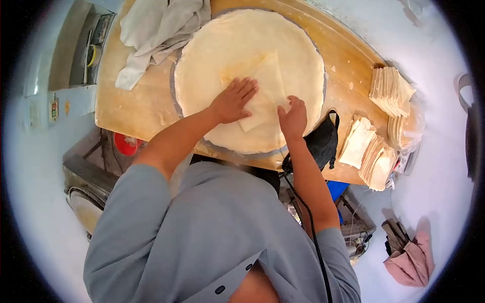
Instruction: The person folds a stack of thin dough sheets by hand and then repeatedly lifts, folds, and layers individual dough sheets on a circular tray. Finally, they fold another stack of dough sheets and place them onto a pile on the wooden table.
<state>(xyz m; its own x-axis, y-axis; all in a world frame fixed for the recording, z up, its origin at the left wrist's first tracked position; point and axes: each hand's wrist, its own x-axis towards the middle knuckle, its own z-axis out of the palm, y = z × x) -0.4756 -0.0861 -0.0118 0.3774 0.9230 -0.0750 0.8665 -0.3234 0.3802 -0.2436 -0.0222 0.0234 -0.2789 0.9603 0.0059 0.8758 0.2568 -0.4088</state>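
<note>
You have room beyond your left hand (235,101); a black bag (323,143) crowds your right hand (293,118), perhaps touching the forearm (314,174).

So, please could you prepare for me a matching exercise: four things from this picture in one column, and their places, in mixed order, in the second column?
Things:
1. Left hand
2. Grey cloth
3. Red container
4. Black pouch

Places:
A. Lower than the table top, on the left side
B. Beside the right forearm, at the near edge of the table
C. Palm down over the large round dough sheet
D. On the table, at its far left part

Right pairs: 1-C, 2-D, 3-A, 4-B
</note>
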